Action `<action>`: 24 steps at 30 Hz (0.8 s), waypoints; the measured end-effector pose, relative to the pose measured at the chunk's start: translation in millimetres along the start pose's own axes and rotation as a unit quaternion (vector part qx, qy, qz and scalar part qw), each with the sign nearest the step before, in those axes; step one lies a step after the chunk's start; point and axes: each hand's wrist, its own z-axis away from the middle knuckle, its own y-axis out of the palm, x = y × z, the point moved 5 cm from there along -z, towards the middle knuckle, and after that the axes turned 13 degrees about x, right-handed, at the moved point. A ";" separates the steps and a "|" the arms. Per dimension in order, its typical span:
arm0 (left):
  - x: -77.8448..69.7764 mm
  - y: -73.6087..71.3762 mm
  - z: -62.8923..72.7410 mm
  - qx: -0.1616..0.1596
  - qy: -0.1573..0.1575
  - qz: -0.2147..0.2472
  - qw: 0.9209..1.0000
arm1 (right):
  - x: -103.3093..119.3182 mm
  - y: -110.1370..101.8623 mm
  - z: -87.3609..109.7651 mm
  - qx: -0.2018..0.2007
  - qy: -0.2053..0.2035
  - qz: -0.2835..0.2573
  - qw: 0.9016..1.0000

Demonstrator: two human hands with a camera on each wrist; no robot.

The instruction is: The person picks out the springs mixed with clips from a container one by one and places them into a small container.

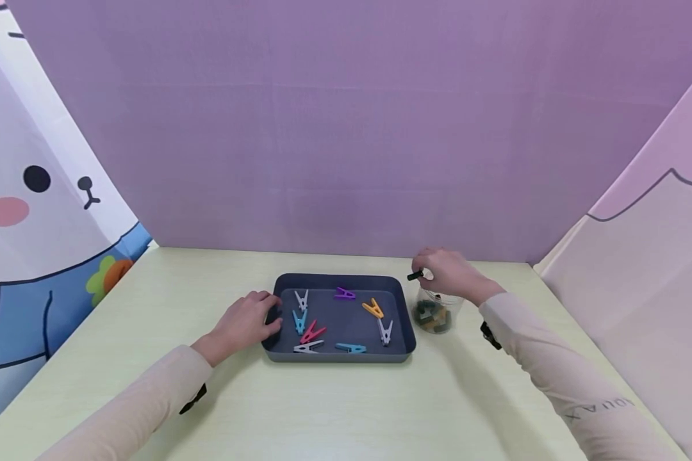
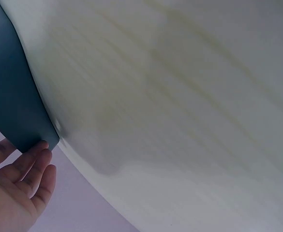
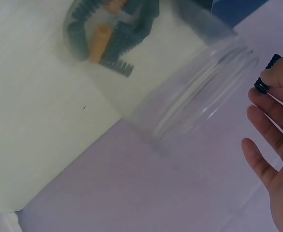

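Note:
In the head view my left hand [image 1: 243,325] holds the left side of a dark grey tray [image 1: 339,358], its fingertips at the rim. The left wrist view shows curved fingers against the tray's wall [image 2: 22,92]. Several small plastic clothespins lie in the tray, among them a purple one [image 1: 345,294], an orange one [image 1: 373,308] and a red one [image 1: 312,332]. Above a clear jar [image 1: 452,314], my right hand [image 1: 451,275] pinches a small black coil spring [image 3: 267,75] between thumb and fingers. Dark and orange springs [image 3: 100,43] sit inside the jar.
The jar stands just right of the tray on a pale table [image 1: 219,410]. A purple backdrop [image 1: 346,141] rises behind the table's far edge. Printed cloth [image 1: 46,211] hangs at the left, with another pale sheet [image 1: 640,282] on the right.

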 end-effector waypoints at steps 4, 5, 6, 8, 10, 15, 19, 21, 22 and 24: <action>0.2 0.5 0.2 0.001 -0.001 0.001 1.000 | -9.5 -1.9 7.7 -0.017 0.007 0.000 1.000; 0.3 0.7 0.1 0.002 -0.001 0.001 1.000 | -11.8 -1.9 9.5 -0.020 0.009 -0.001 1.000; 0.3 0.7 0.2 0.002 -0.001 0.001 1.000 | -14.1 -1.7 11.3 -0.022 0.010 -0.001 1.000; 0.7 1.0 0.2 0.002 -0.002 0.002 1.000 | -18.3 -0.7 14.7 -0.025 0.012 -0.003 1.000; 0.9 0.7 0.3 0.001 -0.002 0.002 1.000 | -22.0 0.6 17.9 -0.028 0.013 -0.004 1.000; 1.0 -0.2 1.3 -0.002 -0.001 0.001 1.000 | -27.7 4.6 24.2 -0.026 0.013 -0.003 1.000; 0.0 -0.5 1.3 -0.003 0.000 0.003 1.000 | -28.9 7.9 28.1 -0.013 0.013 -0.009 1.000; -0.3 -0.3 1.2 -0.003 0.001 0.002 1.000 | -28.4 10.1 29.6 -0.007 0.009 -0.008 1.000; -0.3 -0.2 1.1 -0.003 0.001 0.001 1.000 | -28.1 11.3 30.2 -0.005 0.007 -0.008 1.000; -0.3 -0.1 1.0 -0.001 0.001 0.001 1.000 | -27.7 14.1 31.0 -0.003 0.002 -0.004 1.000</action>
